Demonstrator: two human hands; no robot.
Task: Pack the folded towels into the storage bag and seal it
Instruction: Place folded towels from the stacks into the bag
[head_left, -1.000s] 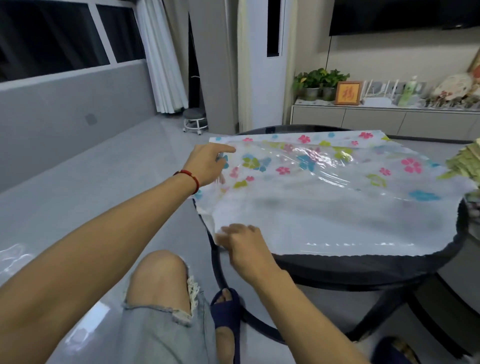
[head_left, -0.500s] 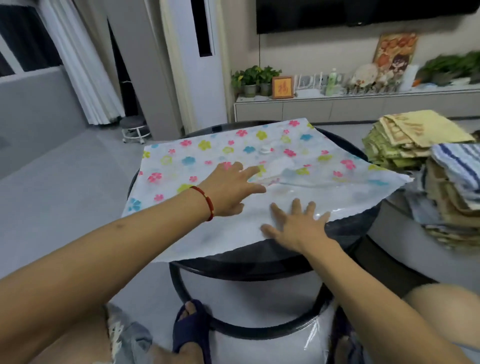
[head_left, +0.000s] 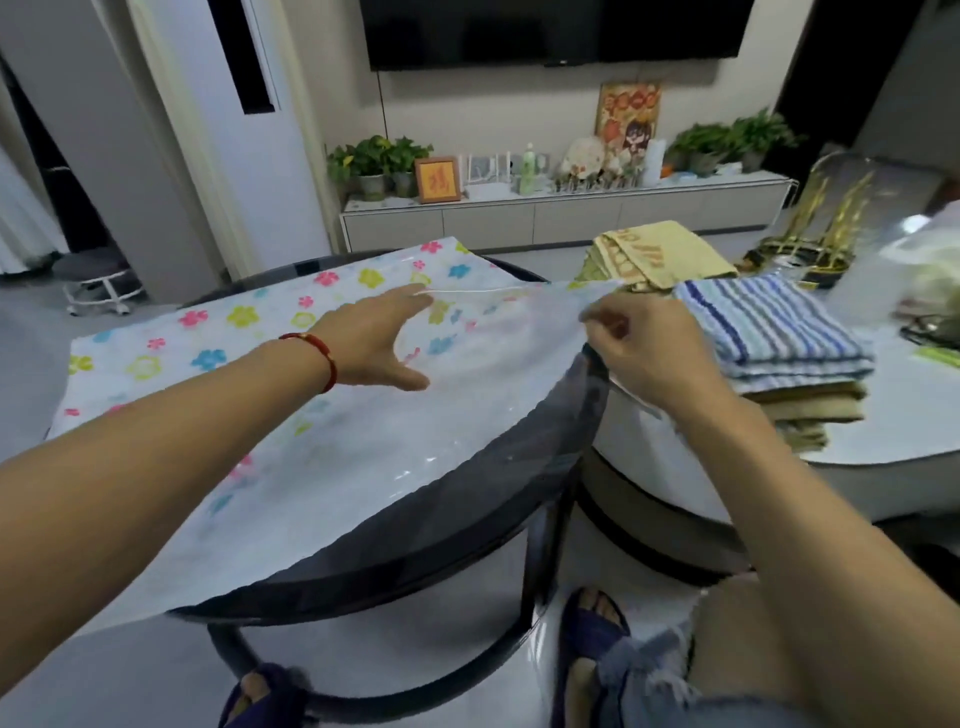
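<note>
Bag: big clear plastic storage bag with pink, blue and yellow flower print (head_left: 291, 415), spread flat over the round dark glass table (head_left: 467, 530); its near edge hangs a bit past the rim, and the right-hand edge is lifted off the glass.

Left hand: left hand (head_left: 374, 345) reaches across the middle of the bag, fingers straight and loose, thumb spread out toward the near side, gripping nothing. Fingertips sit right at the raised upper layer of plastic; can't really tell if they're under it or just touching. Thin red cord bracelet (head_left: 317, 353) on that wrist.

Right hand: right hand (head_left: 644, 353) has its fingers curled in, pinching the bag's right edge and holding it up, so a thin bright line of plastic runs from it over to the left fingertips.

Towels: folded blue-and-white striped towel (head_left: 769, 327) sits on top of a stack of tan folded towels (head_left: 810, 410), on the pale round table (head_left: 883, 457) just right of the dark one. Another stack topped by a folded yellow-green patterned towel (head_left: 660, 254) is behind it, just past the lifted bag edge. All of them are outside the bag.

Person: seated, dark blue slippers (head_left: 592, 623) under the table, frayed denim shorts at the knee.

Background: low white cabinet (head_left: 561, 215) along the wall with potted plants, an orange framed picture and bottles, dark TV above.
</note>
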